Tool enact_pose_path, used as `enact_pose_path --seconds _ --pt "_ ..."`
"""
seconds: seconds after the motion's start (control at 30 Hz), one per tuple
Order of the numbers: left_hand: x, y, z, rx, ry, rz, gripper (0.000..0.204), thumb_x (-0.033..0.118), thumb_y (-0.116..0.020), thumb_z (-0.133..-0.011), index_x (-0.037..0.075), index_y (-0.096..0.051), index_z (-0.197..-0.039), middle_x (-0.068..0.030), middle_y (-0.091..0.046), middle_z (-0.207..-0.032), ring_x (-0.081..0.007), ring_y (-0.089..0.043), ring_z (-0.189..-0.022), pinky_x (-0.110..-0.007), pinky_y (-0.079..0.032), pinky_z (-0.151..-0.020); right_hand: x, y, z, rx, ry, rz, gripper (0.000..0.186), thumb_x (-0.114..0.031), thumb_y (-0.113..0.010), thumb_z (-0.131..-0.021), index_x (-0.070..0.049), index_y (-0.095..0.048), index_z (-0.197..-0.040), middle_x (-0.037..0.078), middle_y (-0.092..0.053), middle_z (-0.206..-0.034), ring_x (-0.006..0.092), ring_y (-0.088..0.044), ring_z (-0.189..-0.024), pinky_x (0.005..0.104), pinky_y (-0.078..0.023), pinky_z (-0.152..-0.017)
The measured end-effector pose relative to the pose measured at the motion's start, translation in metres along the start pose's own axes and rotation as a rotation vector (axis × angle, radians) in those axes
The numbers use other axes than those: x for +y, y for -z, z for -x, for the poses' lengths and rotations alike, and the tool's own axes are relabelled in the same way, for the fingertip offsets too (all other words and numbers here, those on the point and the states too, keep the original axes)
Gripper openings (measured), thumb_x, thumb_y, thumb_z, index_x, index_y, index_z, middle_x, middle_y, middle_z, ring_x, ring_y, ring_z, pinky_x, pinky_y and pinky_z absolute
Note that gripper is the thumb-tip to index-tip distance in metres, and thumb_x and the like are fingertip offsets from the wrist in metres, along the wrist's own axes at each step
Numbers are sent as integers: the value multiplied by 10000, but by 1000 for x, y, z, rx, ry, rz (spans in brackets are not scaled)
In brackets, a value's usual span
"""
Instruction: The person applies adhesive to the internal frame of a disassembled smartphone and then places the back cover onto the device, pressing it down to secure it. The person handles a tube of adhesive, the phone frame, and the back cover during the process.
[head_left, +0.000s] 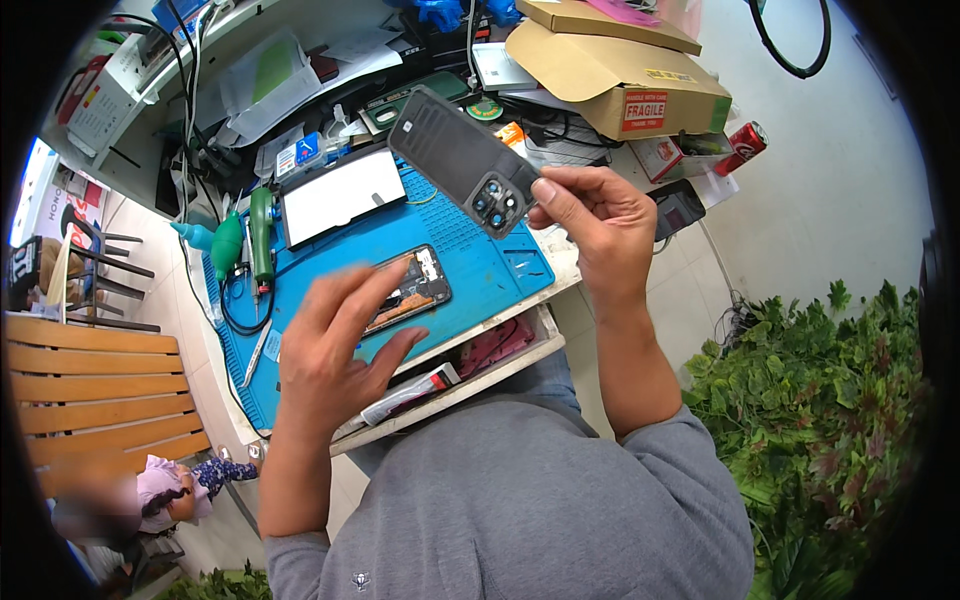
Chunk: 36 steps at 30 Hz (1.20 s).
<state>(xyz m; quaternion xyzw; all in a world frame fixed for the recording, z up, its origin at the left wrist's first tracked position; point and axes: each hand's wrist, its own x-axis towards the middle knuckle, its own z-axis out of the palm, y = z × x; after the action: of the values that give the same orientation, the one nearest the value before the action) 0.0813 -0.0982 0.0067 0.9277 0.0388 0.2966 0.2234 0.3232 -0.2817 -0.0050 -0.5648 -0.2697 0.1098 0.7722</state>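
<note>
Pinched by its camera corner, a dark phone back cover (455,150) is held up at a tilt over the far right of the blue work mat (490,285). My right hand (603,222) has it between thumb and fingers. On the mat below lies an opened phone (428,283), its inner parts showing; the left part of it is hidden behind my fingers. My left hand (328,350) hovers over the near side of the mat, a little blurred, with thumb and fingers apart and nothing in it.
A dark tray with a white panel (345,195), a green handheld tool (262,235) and a green blower bulb (227,245) lie left. An open drawer (535,350) juts out beneath the mat. Cardboard boxes (575,75) stand behind. A person (165,495) is at lower left.
</note>
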Motion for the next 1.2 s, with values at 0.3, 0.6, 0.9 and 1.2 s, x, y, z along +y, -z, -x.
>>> enact_pose_path --seconds 0.3,0.6,0.9,1.2 --pt "15 -7 -62 -102 -219 -261 1002 181 -974 -709 202 -621 -1646 -51 -624 -1649 -300 -535 -1587 -551 -357 -1357 -29 -22 32 -275 91 108 150 80 -833 -987 67 -840 -1136 145 -830 -1010 149 -805 -833 260 -654 -727" --pt "6 10 -60 39 -257 -268 798 244 -1010 -731 160 -747 -1479 -48 -772 -1431 -278 -688 -1414 -484 -453 -1241 -32 -23 29 -324 153 95 176 42 -835 -998 50 -842 -1174 172 -833 -1100 213 -818 -991 310 -655 -860" --pt "-12 -1 -28 245 232 1134 1238 380 -1143 -669 -29 -479 -1631 -231 -656 -1521 -375 -648 -1454 -516 -532 -1255 -4 -31 20 -665 408 547 926 -368 -1065 -755 -53 -691 -1542 210 -674 -1503 398 -699 -1352 461 -587 -1125" --pt "-54 45 -9 100 191 608 1043 313 -1102 -698 -5 -608 -1559 -202 -686 -1513 -335 -651 -1461 -479 -539 -1231 -7 -36 -22 -778 519 732 833 -192 -1013 -701 -71 -726 -1474 186 -704 -1388 384 -719 -1267 462 -611 -1083"
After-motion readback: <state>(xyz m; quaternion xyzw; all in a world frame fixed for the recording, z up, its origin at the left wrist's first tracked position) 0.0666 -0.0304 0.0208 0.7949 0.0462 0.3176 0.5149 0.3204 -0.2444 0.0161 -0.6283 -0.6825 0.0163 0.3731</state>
